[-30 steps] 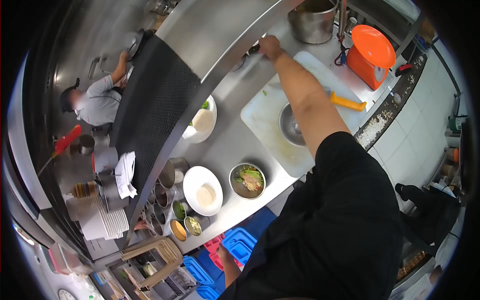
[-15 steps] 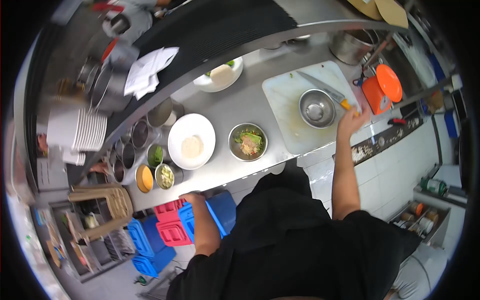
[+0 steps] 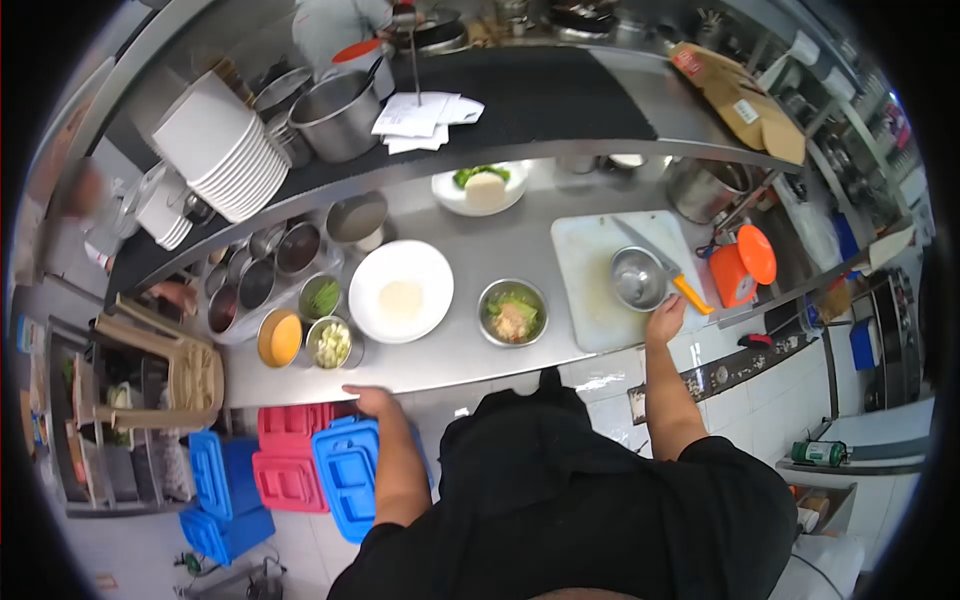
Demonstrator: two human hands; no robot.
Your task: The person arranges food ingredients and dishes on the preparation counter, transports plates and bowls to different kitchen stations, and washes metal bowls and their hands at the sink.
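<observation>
My right hand is at the near rim of a small metal bowl, its fingers closed at the edge. The bowl sits on a white cutting board. Just right of that hand lies a knife with a yellow handle, its blade partly behind the bowl. My left hand rests at the counter's front edge, fingers stretched out and holding nothing. Between the hands stands a second metal bowl with green and tan food in it. A white bowl with a pale round portion is farther left.
Metal containers, one of orange sauce and one of chopped pieces, stand at the left. An orange scale is at the right. A shelf overhangs the back, bearing stacked white bowls. Blue bins stand below the counter.
My right hand has moved from beside the knife handle to the metal bowl's near rim. My left hand has shifted left along the counter edge. The camera view has turned.
</observation>
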